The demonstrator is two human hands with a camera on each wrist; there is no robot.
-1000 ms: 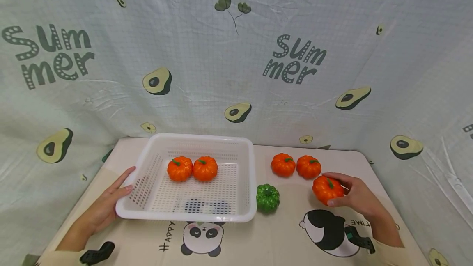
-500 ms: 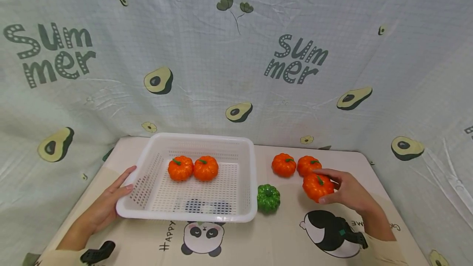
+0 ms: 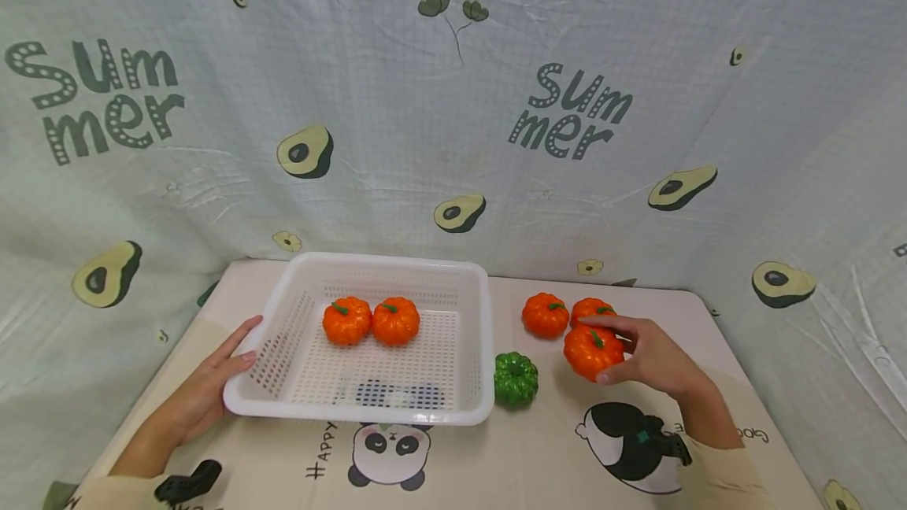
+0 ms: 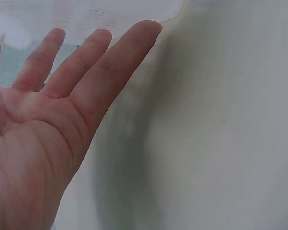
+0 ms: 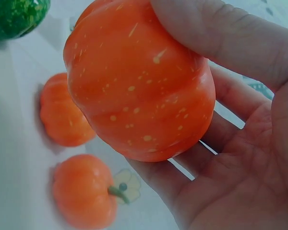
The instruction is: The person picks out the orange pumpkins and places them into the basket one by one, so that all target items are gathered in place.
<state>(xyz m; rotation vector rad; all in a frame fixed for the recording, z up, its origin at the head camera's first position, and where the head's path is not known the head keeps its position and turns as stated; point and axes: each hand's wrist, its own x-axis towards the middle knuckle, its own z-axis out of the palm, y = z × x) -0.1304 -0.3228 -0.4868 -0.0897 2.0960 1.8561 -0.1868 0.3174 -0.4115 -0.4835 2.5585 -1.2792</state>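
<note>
My right hand (image 3: 655, 356) grips an orange toy pumpkin (image 3: 591, 352) with a short green stem. In the right wrist view the thumb lies over one side of this pumpkin (image 5: 139, 86) and the fingers curl behind it. Two more orange pumpkins sit just beyond on the table, one (image 3: 545, 315) in full view, the other (image 3: 591, 308) partly hidden by the hand. At the left, my left hand (image 3: 201, 404) touches the side of a white plastic basket (image 3: 354, 415); the left wrist view shows its fingers (image 4: 117, 64) straight against the basket wall.
Inside the basket, two orange pumpkins (image 3: 372, 321) stand side by side. A green pumpkin (image 3: 516, 380) is close by the basket's right wall. A patterned cloth (image 3: 453, 140) hangs behind the table (image 3: 510, 463) and along its sides.
My right hand has moved left with the pumpkin, from the right of the table toward the two pumpkins at the back. The left hand and basket have stayed in place.
</note>
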